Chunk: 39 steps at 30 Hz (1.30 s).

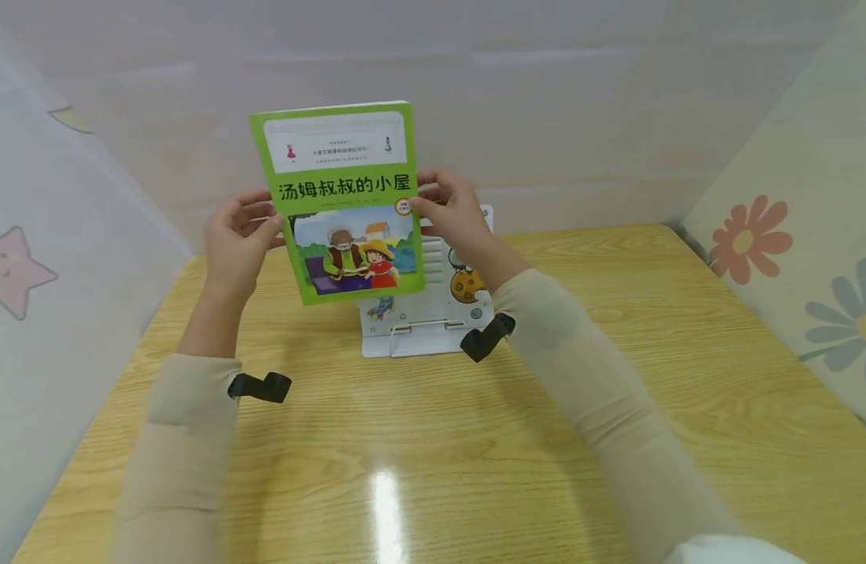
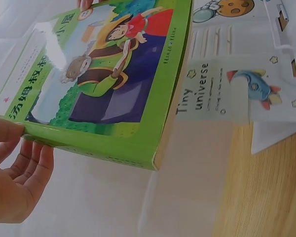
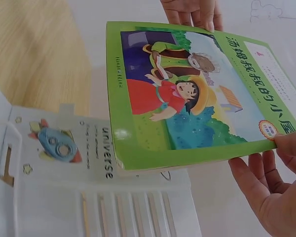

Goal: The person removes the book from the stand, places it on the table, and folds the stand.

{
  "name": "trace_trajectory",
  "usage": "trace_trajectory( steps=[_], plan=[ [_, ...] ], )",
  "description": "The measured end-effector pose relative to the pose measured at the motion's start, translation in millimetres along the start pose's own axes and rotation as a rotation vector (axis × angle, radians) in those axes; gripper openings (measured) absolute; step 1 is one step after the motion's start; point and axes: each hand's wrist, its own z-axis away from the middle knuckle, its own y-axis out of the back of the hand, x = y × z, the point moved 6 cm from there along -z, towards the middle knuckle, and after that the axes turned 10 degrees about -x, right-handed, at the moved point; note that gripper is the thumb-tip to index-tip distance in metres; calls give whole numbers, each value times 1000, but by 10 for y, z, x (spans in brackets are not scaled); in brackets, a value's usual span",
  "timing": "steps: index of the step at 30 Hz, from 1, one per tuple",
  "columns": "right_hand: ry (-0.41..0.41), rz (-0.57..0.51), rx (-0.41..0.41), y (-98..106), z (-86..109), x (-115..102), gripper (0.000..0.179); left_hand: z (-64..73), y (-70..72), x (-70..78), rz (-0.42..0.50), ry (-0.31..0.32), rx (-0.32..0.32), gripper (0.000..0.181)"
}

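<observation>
A green paperback book [image 1: 348, 200] with a picture of two figures on its cover is held up off the table, cover facing me. My left hand [image 1: 237, 239] grips its left edge, thumb on the front and fingers behind, as the left wrist view shows along the spine. On the opposite edge my right hand [image 1: 455, 207] pinches it the same way, thumb near the round badge. Behind and below the book stands a white book stand [image 1: 433, 309] printed with planets and a rocket [image 3: 59, 144]; the book covers much of it in the head view.
The stand rests on a wood-grain table [image 1: 545, 407], near its back edge. A pale wall covering [image 1: 545, 110] rises behind, with printed flowers [image 1: 750, 239] at the right and a pink star [image 1: 12, 272] at the left. Black mounts [image 1: 259, 386] sit on both wrists.
</observation>
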Motion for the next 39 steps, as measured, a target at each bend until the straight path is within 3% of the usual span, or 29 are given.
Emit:
trace_trajectory(
  steps=[9, 16, 17, 19, 23, 24, 26, 30, 35, 39],
  plan=[
    [-34, -78, -21, -276, -51, 109, 19, 77, 260, 33, 25, 52, -18, 24],
    [-134, -142, -17, -521, -39, 285, 20, 177, 472, -33, -3, 153, -39, 21],
    [-147, -146, -16, -555, -37, 318, 20, 178, 540, -97, -18, 169, -42, 22],
    [-168, -151, -21, -623, -33, 381, 22, 30, 917, -599, 67, 185, -86, 24],
    [-216, -159, -31, -755, -31, 509, 25, 85, 1115, -792, 43, 265, -95, 31],
    [-229, -163, -33, -787, -27, 539, 25, 126, 1112, -782, 40, 283, -97, 30],
    [-257, -175, -33, -849, -23, 603, 26, 361, 851, -390, -56, 331, -75, 28],
    [-313, -205, -30, -959, -17, 727, 26, 480, 868, -440, 12, 387, -82, 19],
    [-380, -250, -37, -1081, -26, 877, 27, 563, 951, -583, 184, 430, -88, 15],
    [-444, -300, -38, -1168, -29, 999, 26, 607, 1019, -696, 236, 469, -92, 13]
  ],
)
